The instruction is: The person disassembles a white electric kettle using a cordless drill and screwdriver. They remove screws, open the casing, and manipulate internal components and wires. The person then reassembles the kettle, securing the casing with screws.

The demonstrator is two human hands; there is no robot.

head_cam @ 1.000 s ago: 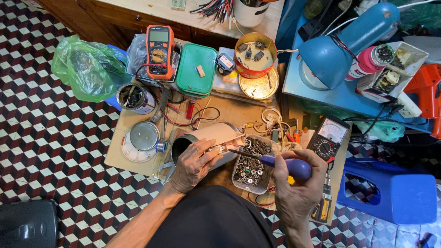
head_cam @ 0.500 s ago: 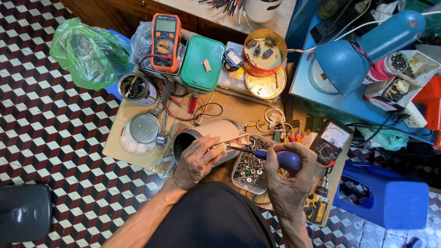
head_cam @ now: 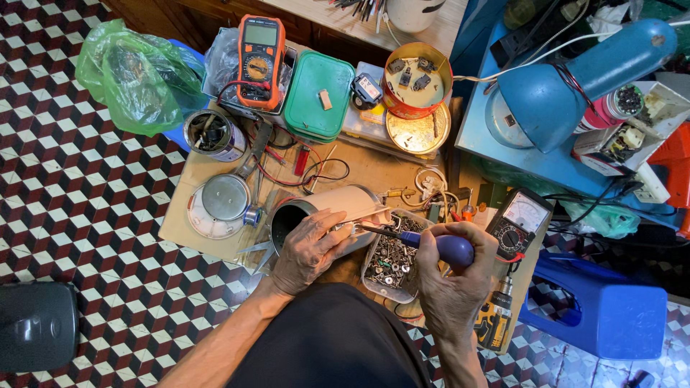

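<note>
My left hand grips a cream cylindrical appliance housing lying on its side on the wooden board, its dark open end facing left. My right hand is closed on a screwdriver with a blue-purple handle. Its tip reaches left to the housing's right end, beside my left fingers. Under the screwdriver sits a clear plastic tray of screws.
An orange multimeter, a green lidded box, a round tin of parts, an analogue meter, a blue desk lamp, a blue stool, a green plastic bag, a metal pot lid.
The view has shifted slightly downward. Both hands keep their hold on the housing and the screwdriver, with the tip staying at the housing's right end.
</note>
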